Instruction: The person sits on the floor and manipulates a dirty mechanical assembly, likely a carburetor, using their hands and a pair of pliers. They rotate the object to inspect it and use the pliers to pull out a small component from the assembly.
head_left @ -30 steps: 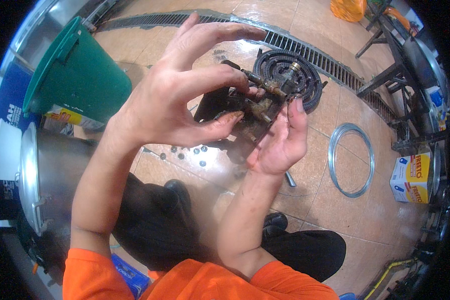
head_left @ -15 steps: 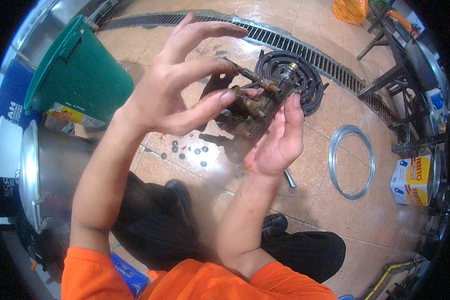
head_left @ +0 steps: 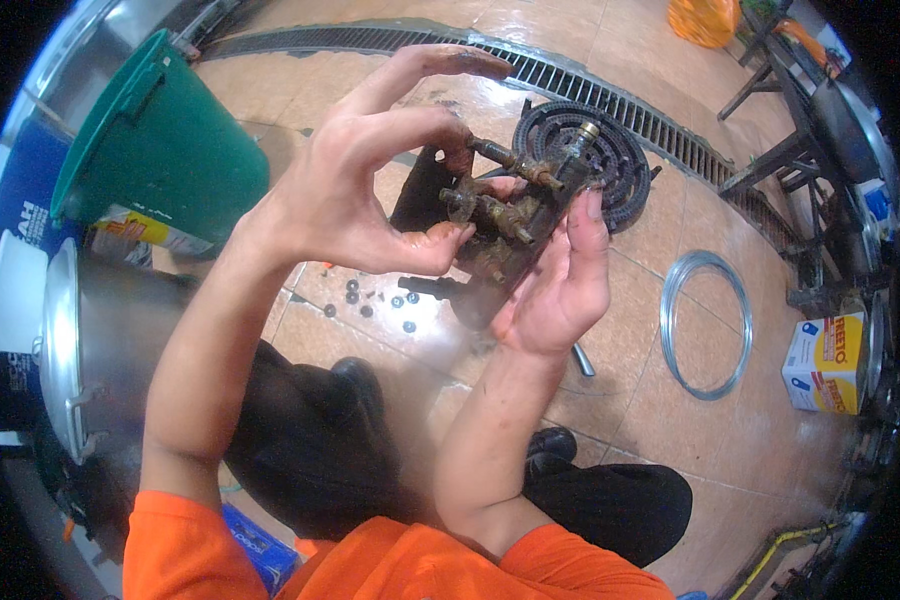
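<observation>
Both hands hold a grimy brass valve assembly (head_left: 500, 205) up in front of the camera, above the glossy tan tiled floor (head_left: 450, 350). The left hand (head_left: 370, 190) pinches it between thumb and bent fingers, the index finger stretched out free above; its fingertips are smeared dark. The right hand (head_left: 560, 280) cups the assembly from below and from the right, fingers straight up along its side. The assembly is a cluster of knobbly tubes and stubby stems, tarnished and greasy. Behind it on the floor lies a black cast-iron ring burner (head_left: 610, 160) with concentric ribs. Small dark screws and washers (head_left: 370, 300) are scattered on the tiles below the hands. A thin shiny metal ring (head_left: 705, 325) lies to the right, a green plastic bucket (head_left: 160, 140) to the left
</observation>
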A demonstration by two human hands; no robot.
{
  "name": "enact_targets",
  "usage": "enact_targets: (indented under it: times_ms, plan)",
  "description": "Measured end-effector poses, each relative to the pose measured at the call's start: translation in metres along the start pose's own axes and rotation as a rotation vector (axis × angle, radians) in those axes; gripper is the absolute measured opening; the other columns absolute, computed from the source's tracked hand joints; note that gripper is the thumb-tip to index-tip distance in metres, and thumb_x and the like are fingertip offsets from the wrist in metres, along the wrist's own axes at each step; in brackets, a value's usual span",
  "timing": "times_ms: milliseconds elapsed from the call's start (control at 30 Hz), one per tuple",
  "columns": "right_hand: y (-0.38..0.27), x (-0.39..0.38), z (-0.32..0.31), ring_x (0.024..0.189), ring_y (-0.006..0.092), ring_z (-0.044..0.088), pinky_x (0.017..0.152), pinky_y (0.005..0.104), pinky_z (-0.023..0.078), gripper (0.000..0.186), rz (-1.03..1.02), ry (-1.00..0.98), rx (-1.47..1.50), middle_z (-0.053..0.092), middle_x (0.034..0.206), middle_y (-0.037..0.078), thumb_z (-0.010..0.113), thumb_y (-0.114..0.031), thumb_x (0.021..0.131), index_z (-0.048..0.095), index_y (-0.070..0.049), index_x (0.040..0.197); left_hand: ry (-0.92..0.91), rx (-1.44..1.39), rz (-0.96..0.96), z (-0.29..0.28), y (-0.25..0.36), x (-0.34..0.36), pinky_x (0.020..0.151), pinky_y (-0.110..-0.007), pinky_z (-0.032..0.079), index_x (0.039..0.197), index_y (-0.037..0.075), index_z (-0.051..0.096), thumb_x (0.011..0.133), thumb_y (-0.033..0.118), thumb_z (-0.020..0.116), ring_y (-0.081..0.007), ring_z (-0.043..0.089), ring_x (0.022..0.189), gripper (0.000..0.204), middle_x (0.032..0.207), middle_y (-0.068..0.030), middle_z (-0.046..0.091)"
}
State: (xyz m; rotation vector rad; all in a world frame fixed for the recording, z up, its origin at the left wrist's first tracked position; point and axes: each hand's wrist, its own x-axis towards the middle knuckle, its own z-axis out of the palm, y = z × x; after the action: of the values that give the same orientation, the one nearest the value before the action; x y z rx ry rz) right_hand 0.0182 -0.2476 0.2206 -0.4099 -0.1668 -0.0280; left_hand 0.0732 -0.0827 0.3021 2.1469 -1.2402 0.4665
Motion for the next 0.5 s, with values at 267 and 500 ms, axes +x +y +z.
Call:
enact_targets:
  times_ms: [267,500]
  plan:
    - [0.008,0.005,0.004,0.092,0.021,0.067,0.084,0.035,0.055,0.053,0.07,0.121,-0.148,0.066,0.103,0.012,0.043,-0.049,0.103,0.054,0.0,0.12,-0.04,0.054,0.142,-0.005,-0.013,-0.001,0.108,-0.049,0.039,0.075,0.001,0.063,0.068,0.028,0.075,-0.0407,0.05,0.131,0.03,0.136,-0.0288,0.052]
    - [-0.001,0.006,0.009,0.088,0.0199,0.067,0.08,0.0332,0.056,0.058,0.089,0.222,-0.26,0.066,0.098,0.012,0.043,-0.054,0.102,0.056,0.002,0.115,-0.02,0.041,0.109,0.001,-0.016,-0.005,0.106,-0.048,0.04,0.079,0.0,0.063,0.07,0.025,0.075,-0.0419,0.049,0.13,0.029,0.14,-0.0279,0.048]
